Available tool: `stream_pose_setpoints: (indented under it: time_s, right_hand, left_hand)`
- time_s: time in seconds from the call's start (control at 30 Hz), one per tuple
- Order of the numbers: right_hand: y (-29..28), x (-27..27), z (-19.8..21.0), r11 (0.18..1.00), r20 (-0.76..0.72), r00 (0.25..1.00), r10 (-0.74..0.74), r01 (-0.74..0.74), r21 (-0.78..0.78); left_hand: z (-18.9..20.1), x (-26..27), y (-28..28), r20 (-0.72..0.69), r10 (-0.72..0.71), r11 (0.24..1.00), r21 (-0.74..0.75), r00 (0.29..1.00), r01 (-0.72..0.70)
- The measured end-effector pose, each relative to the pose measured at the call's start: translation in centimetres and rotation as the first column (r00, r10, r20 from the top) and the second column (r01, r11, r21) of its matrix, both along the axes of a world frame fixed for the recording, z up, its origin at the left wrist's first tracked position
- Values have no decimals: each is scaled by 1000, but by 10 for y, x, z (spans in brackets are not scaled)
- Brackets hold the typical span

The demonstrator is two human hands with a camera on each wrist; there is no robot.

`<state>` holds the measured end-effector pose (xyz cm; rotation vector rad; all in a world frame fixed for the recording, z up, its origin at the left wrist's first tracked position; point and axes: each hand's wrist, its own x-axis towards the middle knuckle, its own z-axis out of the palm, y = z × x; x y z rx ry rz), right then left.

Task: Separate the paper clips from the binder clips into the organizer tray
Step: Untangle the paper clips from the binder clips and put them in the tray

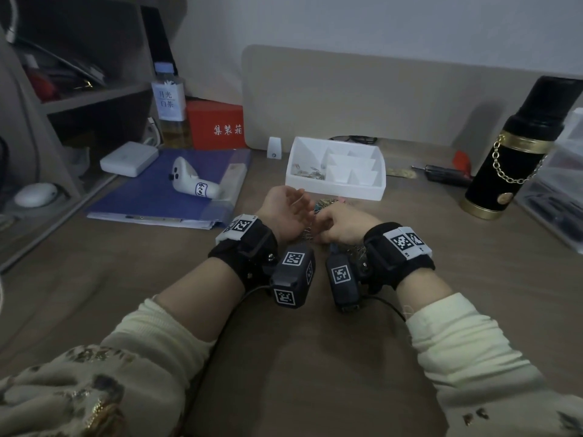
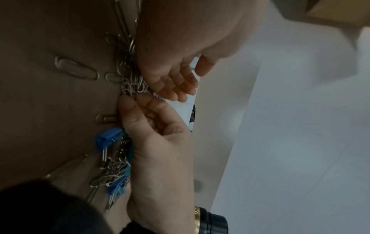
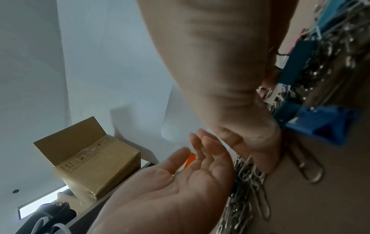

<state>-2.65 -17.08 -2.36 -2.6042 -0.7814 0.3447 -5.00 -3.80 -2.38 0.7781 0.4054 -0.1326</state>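
Note:
A mixed heap of silver paper clips [image 2: 128,82] and blue binder clips [image 2: 108,139] lies on the brown desk, just in front of the white organizer tray [image 1: 334,187]. The tray's left compartment holds several paper clips [image 1: 310,173]. My left hand [image 1: 291,208] stands on its edge left of the heap, palm turned right, fingers [image 2: 176,88] relaxed and holding nothing. My right hand [image 1: 342,227] sits on the heap's right side, fingers curled, thumb [image 2: 126,107] and forefinger pinching paper clips at the heap's edge. More binder clips [image 3: 324,125] lie beside that hand.
A black and gold flask [image 1: 517,146] stands at the right, with a screwdriver [image 1: 448,175] beside it. A blue folder [image 1: 176,197] carrying a white controller [image 1: 192,182] lies at the left. A red box [image 1: 217,124] and a bottle [image 1: 170,105] stand behind.

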Motion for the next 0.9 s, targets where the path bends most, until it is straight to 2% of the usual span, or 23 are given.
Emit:
stream_pose_setpoints:
  time_s: [0.07,0.13,0.3,0.4,0.53,0.63,0.7,0.8,0.9]
  right_hand:
    - [0,0,-1,999,56,998,-6,8,-42]
    - [1,2,-2,998,105,993,-55,57,-20]
    - [2,9,-3,935,159,941,-298,254,248]
    - [3,10,1,877,190,911,-367,271,397]
    - [10,3,7,794,145,938,-315,177,582]
    - [14,2,5,786,74,976,-206,120,607]
    - [15,1,4,776,14,986,-164,120,620]
    - [16,-1,5,755,10,989,-145,104,647]
    - [14,0,7,702,98,968,-232,97,705]
  left_hand:
    - [-2,3,-1,-6,15,1000,-8,1000,-15]
    - [-3,6,-2,-7,31,999,-11,999,-31]
    - [-5,9,-4,11,30,999,12,999,-31]
    - [-4,8,-5,9,-9,1000,0,1000,9]
    - [-3,6,-8,26,-116,988,-98,993,118]
    - [1,1,-12,84,-174,959,-211,981,188]
    - [4,-4,-14,113,-196,949,-230,974,218]
    - [5,-4,-12,115,-174,954,-226,978,196]
    - [1,-1,-8,30,-85,956,-279,996,90]
